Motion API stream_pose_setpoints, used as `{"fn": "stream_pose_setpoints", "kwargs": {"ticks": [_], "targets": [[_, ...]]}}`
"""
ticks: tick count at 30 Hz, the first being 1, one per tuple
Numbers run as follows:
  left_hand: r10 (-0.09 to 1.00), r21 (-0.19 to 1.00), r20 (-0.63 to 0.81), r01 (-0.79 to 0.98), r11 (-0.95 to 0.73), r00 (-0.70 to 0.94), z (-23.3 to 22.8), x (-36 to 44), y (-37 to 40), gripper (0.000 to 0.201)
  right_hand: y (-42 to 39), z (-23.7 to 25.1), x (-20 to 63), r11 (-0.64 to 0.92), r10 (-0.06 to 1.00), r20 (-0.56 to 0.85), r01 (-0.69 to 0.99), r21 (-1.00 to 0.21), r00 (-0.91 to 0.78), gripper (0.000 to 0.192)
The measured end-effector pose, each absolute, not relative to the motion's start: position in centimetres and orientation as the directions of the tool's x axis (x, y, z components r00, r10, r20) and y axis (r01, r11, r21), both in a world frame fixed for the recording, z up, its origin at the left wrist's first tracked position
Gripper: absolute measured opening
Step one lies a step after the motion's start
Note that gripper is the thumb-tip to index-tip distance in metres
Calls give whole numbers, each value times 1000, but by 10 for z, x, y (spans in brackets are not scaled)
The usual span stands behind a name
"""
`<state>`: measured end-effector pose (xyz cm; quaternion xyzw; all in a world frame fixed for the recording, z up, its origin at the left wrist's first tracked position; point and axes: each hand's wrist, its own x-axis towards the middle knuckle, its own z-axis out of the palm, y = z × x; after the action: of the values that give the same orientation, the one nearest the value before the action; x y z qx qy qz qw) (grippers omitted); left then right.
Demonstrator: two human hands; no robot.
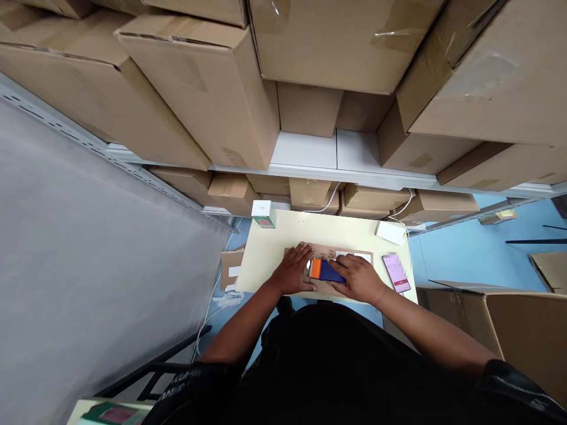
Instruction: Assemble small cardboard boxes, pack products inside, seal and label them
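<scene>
A stockroom or warehouse: large cardboard boxes (208,82) crowd metal shelving (310,159) directly above a small packing table (274,242), with more cartons beside it.

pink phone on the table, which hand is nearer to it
Right. The right hand rests on the blue and orange tool, just beside the pink phone; the left hand lies beyond the tool, on the flat cardboard.

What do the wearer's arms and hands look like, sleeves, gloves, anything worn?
Both hands are bare: no gloves on the left hand or the right hand. I can make out no rings, watch or bands at this size. Forearms are uncovered to above the elbow. Short black sleeves sit at the upper arms, part of a black top; the left sleeve carries faint lettering, too small to read.
</scene>
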<state>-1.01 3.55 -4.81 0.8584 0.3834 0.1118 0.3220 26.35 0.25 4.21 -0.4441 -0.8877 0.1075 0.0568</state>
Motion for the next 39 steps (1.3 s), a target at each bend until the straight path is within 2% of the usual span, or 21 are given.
{"fn": "stream_pose_setpoints", "kwargs": {"ticks": [9,20,32,39], "targets": [[741,509,-188,709,-489,645,-51,-6,42,126,8,53,272,593,766,-139,774,-222,-628,59],[742,481,-179,715,-507,646,-58,-8,43,121,8,56,296,601,748,-184,768,-221,-638,61],[725,453,-198,717,-529,660,-58,-11,47,118,-14,59,369,587,781,-142,792,-165,-608,59],[731,418,-221,740,-528,646,-56,-10,48,115,-22,57,409,578,791,-113,795,-184,-601,58]]}}
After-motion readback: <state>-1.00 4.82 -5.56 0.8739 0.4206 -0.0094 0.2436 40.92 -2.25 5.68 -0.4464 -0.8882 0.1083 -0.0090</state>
